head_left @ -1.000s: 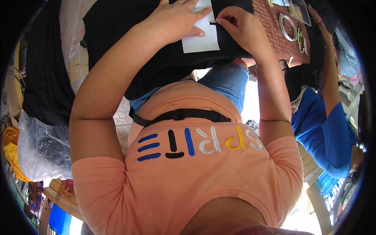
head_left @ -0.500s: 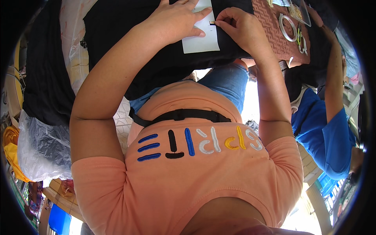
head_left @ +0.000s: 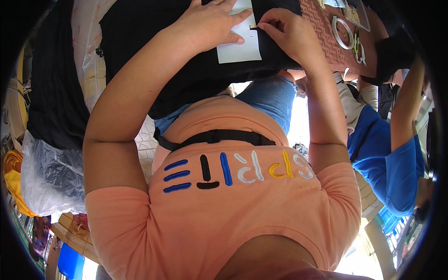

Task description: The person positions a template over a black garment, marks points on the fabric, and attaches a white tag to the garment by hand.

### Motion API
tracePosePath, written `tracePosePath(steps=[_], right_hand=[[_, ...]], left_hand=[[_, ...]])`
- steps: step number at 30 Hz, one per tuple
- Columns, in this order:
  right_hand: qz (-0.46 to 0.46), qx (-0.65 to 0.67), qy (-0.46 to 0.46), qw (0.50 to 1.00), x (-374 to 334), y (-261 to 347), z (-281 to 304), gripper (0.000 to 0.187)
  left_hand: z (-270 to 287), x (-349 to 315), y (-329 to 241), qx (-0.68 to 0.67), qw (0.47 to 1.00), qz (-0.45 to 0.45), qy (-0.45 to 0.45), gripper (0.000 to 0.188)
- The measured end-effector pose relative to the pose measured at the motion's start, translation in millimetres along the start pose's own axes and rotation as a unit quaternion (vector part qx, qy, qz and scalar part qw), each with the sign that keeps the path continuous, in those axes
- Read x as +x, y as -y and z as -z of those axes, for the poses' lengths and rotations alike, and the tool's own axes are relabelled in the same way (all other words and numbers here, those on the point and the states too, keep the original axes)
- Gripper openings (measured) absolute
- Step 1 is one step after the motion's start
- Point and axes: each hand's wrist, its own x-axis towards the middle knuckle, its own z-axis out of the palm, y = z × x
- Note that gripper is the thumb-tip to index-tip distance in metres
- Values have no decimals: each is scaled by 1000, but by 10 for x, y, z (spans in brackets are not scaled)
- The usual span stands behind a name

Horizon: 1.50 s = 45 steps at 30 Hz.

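Note:
Black cloth [head_left: 163, 79] lies spread before me, with a white rectangular card [head_left: 240, 51] on top of it. My left hand [head_left: 210, 25] rests flat with spread fingers, its thumb and index finger over the card. At the card's right edge, thumb and forefinger of my right hand [head_left: 294, 35] pinch a small, thin gold-and-dark piece [head_left: 253, 27]. The piece sits at a little notch in that edge; its exact kind is too small to make out.
On a reddish-brown textured mat [head_left: 324, 32] to the right lie a white roll of tape [head_left: 343, 33] and small yellow-and-white snips [head_left: 358, 46]. A co-worker in a blue shirt [head_left: 382, 154] is at the right. A clear plastic bag [head_left: 56, 172] hangs at the left.
My right fingers have shifted very slightly off the card's edge, showing more of the gold piece. The co-worker's arm at the right has drawn back, pulling black cloth along the mat's right side.

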Motion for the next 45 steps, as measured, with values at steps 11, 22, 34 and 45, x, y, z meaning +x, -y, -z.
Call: tracePosePath(steps=[11, 22, 34, 45], right_hand=[[6, 44, -17, 999, 7, -40, -30, 17], [-8, -3, 6, 1000, -11, 45, -52, 17], [38, -39, -18, 998, -30, 124, -19, 14], [54, -66, -24, 996, -20, 85, -29, 13]], left_hand=[[-18, 3, 5, 8, 1000, -3, -7, 69], [-17, -9, -5, 11, 1000, -4, -11, 68], [-211, 30, 79, -48, 994, -32, -88, 56], [-381, 61, 171, -23, 987, -79, -141, 46]])
